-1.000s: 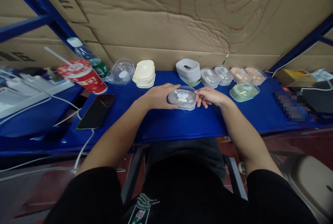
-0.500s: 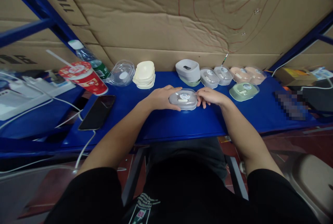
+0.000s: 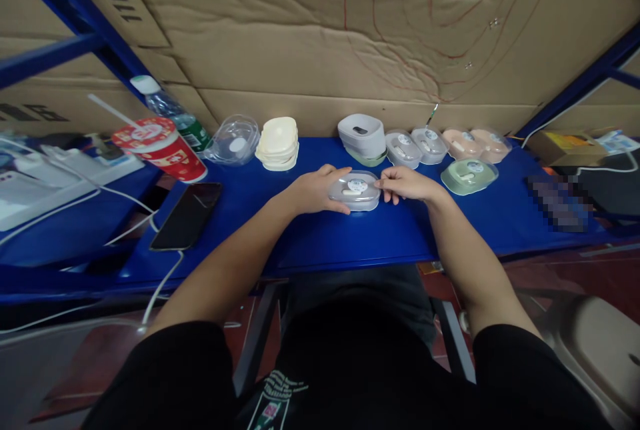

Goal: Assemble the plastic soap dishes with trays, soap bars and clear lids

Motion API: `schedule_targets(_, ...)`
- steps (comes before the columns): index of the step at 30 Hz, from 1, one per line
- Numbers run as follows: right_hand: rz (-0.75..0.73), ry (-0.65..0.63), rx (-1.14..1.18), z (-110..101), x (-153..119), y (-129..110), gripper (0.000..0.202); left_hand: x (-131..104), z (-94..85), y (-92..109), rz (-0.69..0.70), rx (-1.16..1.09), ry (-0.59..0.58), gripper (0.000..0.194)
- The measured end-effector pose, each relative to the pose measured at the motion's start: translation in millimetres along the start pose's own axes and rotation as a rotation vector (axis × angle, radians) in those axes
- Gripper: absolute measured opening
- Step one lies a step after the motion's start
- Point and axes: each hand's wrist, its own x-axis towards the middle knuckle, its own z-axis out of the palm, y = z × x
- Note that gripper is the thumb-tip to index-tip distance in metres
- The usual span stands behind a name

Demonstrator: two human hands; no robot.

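Observation:
A small grey soap box [image 3: 364,197] with a clear lid and a round white label sits on the blue table in front of me. My left hand [image 3: 314,190] is closed round its left end, thumb at the near side and fingers at the far side. At the right end, my right hand [image 3: 406,183] pinches the lid's edge between thumb and forefinger, the other fingers curled beneath. Behind the box stands a stack of grey bases [image 3: 361,135] over a green one. Two grey lidded boxes [image 3: 403,150] are beside that stack, with peach ones [image 3: 463,145] and a green one [image 3: 469,177] farther right.
Left of centre are stacked cream bases [image 3: 278,143] and clear lids [image 3: 234,141]. A red paper cup [image 3: 173,150] with a straw, a bottle [image 3: 175,113] and a phone [image 3: 187,215] stand or lie at the left. Cardboard [image 3: 280,30] walls the back.
Both hands stay on the grey soap box, which has shifted very slightly to the right. My right fingertips have moved a little farther onto the lid's right edge.

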Motion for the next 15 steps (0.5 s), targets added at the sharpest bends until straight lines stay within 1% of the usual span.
schedule_targets(2, -0.016, 0.063, -0.044, -3.7, -1.7, 0.8, 0.041, -0.2, 0.3, -0.6, 0.034, -0.063, 0.004, 0.114)
schedule_targets(5, -0.006, 0.138, -0.117, -12.4, -4.6, 3.4, 0.041, 1.5, 2.5, -2.0, 0.077, -0.17, 0.027, 0.096)
schedule_targets(7, 0.003, 0.163, -0.163, -18.8, -5.9, 6.5, 0.042, 3.8, 4.6, -3.5, 0.081, -0.237, 0.035, 0.088)
schedule_targets(10, -0.013, 0.207, -0.25, -24.6, -5.9, 11.9, 0.043, 7.2, 7.0, -5.5, 0.052, -0.304, 0.01, 0.093)
schedule_targets(11, -0.034, 0.252, -0.296, -24.3, -5.3, 12.9, 0.043, 8.1, 7.7, -5.8, 0.034, -0.312, 0.0, 0.096)
schedule_targets(13, -0.137, 0.408, -0.416, -19.0, -3.7, 11.7, 0.039, 9.6, 10.0, -5.5, 0.004, -0.317, -0.008, 0.1)
schedule_targets(15, -0.329, 0.545, -0.537, -6.1, -1.7, 5.5, 0.041, 11.3, 13.9, -4.3, 0.006, -0.329, 0.004, 0.102)
